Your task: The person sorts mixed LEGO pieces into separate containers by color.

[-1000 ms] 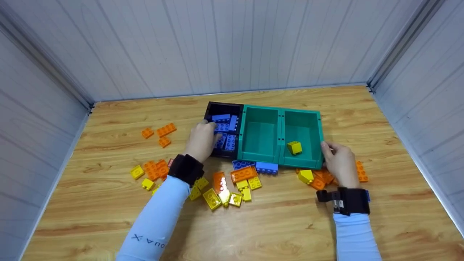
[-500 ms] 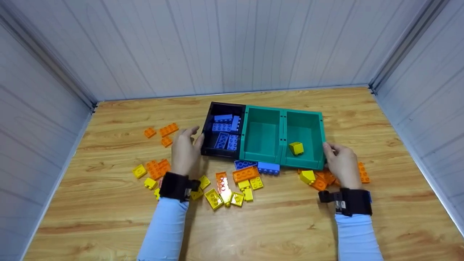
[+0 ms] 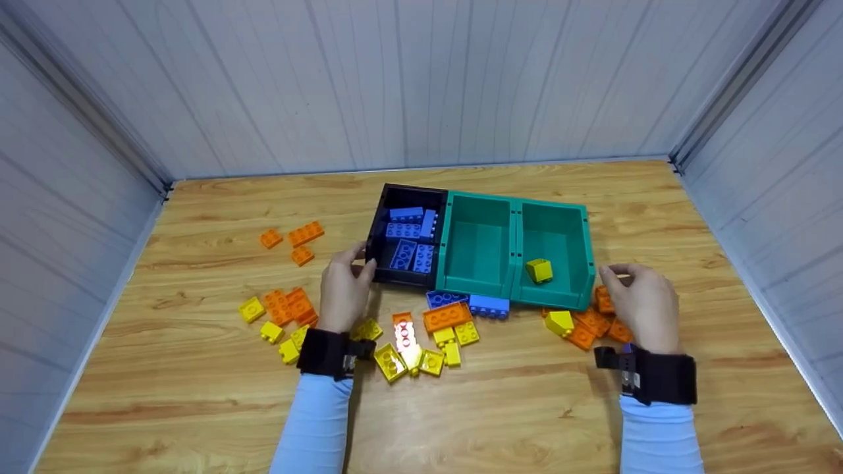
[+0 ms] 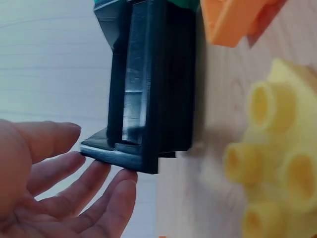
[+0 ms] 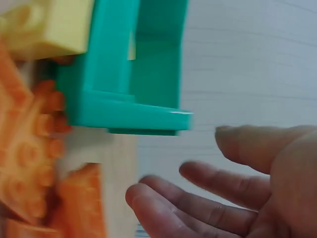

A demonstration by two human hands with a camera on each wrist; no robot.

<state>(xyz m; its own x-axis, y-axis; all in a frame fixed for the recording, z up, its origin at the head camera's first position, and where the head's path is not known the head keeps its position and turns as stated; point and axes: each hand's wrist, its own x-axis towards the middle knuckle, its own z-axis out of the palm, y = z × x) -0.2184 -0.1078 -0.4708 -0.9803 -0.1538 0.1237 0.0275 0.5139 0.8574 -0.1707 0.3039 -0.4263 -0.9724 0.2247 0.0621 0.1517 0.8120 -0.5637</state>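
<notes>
My left hand (image 3: 344,289) is at the outer left wall of a black bin (image 3: 379,263). In the left wrist view its fingertips (image 4: 128,174) touch the bin's end from outside, with the thumb beside the rim. Several blue toy bricks (image 3: 404,230) lie in that bin. Two green bins (image 3: 516,253) adjoin it on the right; the right one holds a yellow brick (image 3: 539,270). Just right of that bin is my right hand (image 3: 642,303), apart from its wall. Its fingers are extended and hold nothing, as the right wrist view shows.
Yellow and orange bricks (image 3: 448,317) and two blue bricks (image 3: 489,305) lie before the bins. Orange bricks (image 3: 593,322) lie near my right hand. More orange (image 3: 306,233) and yellow bricks (image 3: 251,309) are at the left. Pale panel walls (image 3: 421,85) enclose the wooden table (image 3: 474,421).
My left hand has left the inside of the black bin for its outer left wall. My right hand has let go of the green bin's wall and moved right.
</notes>
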